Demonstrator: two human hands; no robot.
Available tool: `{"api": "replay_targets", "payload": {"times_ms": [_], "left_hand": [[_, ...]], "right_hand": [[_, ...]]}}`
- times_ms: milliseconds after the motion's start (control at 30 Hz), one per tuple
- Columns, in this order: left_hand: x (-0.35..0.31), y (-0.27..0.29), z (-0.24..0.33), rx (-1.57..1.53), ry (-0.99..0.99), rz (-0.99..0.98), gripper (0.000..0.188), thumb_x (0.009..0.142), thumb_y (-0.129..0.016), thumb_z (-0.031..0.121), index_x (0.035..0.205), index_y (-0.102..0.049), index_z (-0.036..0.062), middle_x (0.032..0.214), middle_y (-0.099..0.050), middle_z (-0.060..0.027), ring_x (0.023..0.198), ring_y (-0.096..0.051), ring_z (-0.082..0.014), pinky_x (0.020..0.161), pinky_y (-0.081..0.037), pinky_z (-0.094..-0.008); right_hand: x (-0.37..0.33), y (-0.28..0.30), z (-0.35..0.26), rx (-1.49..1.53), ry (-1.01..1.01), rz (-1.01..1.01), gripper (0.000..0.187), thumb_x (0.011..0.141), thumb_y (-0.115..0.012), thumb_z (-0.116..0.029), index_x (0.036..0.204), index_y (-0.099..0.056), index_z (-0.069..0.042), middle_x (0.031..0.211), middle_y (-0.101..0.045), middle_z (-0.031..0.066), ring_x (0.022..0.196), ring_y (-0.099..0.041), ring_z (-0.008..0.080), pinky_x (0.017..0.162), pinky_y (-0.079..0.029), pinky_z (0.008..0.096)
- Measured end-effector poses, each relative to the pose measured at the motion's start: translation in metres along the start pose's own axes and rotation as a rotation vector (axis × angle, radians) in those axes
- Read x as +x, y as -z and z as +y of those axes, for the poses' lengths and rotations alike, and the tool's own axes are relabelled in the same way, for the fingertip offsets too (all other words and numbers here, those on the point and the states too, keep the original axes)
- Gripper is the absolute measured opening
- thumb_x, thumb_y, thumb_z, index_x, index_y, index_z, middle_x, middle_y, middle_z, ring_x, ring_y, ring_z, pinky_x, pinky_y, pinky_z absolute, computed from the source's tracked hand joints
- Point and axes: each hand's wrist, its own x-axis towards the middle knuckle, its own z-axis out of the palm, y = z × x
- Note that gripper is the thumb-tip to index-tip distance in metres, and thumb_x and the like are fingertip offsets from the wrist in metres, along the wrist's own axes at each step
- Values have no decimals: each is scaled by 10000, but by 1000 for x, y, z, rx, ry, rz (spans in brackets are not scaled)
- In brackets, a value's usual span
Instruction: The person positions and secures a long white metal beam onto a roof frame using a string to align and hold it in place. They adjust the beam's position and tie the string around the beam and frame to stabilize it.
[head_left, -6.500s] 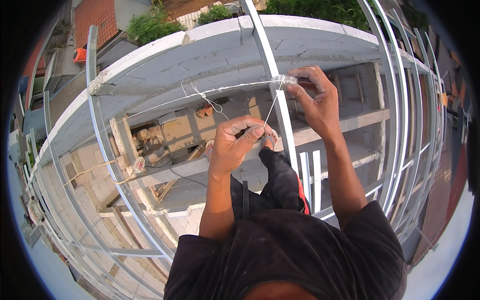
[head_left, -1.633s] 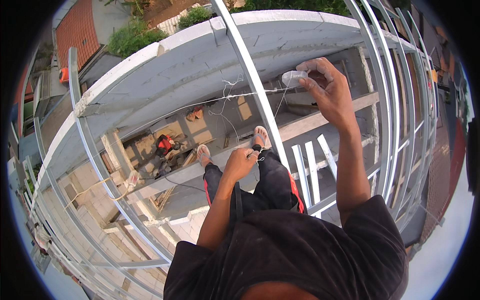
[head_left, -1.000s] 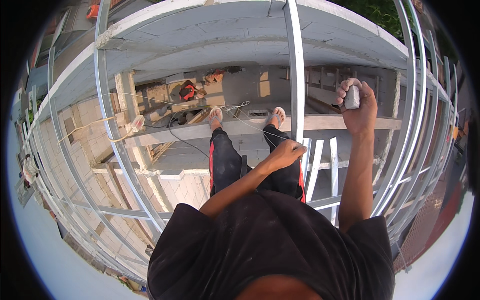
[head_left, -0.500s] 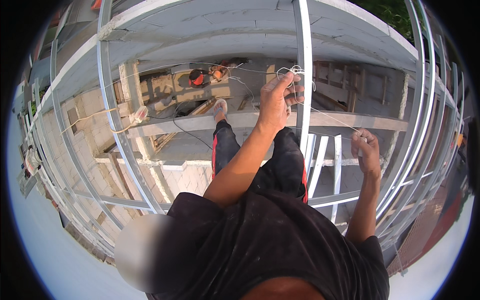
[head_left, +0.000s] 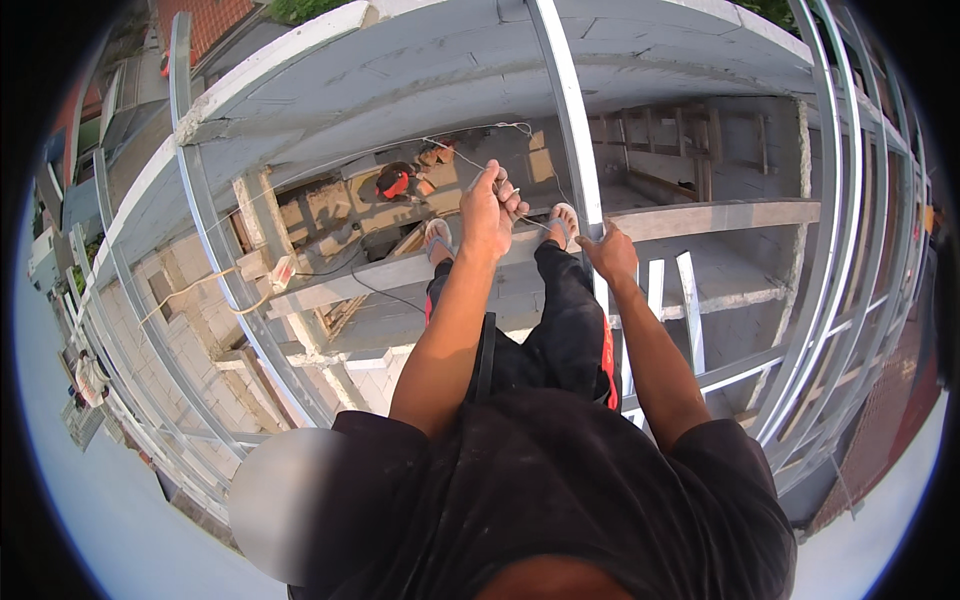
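My left hand is closed on a thin pale string, raised in front of my chest over the gap below. One stretch of the string runs off to the far left, and a short piece reaches from my fingers toward my right hand. My right hand grips the edge of a silvery metal channel, which runs away from me just right of the middle. Whether any string is also pinched under the right fingers is hidden.
My sandalled feet stand at a narrow wooden plank crossing the drop. Another metal channel with a yellowish cord stands left. Beyond rises a grey block wall. A red-and-black object lies far below.
My left hand has moved left, away from the channel, and the loose string bundle there no longer shows. My right hand has come in from the right and taken hold of the channel.
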Motion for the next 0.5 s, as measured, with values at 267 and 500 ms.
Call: {"api": "replay_targets", "payload": {"times_ms": [267,500], "left_hand": [[99,-74,-88,1041,-409,506,995,793,-817,564,1383,-417,-130,1222,-668,-283,1137,-677,-406,945,-548,-482],[126,-117,-90,1492,-241,439,912,758,-805,589,1309,-509,-75,1188,-693,-258,1121,-683,-395,962,-539,-486]], "right_hand": [[4,-2,-11,-21,-32,-138,544,862,-758,-455,1180,-679,-22,1133,-722,218,1098,-687,401,939,-540,480],[5,10,-7,122,-85,-233,588,894,-745,-332,1378,-570,-47,1285,-676,193,1132,-677,376,953,-549,471]]}}
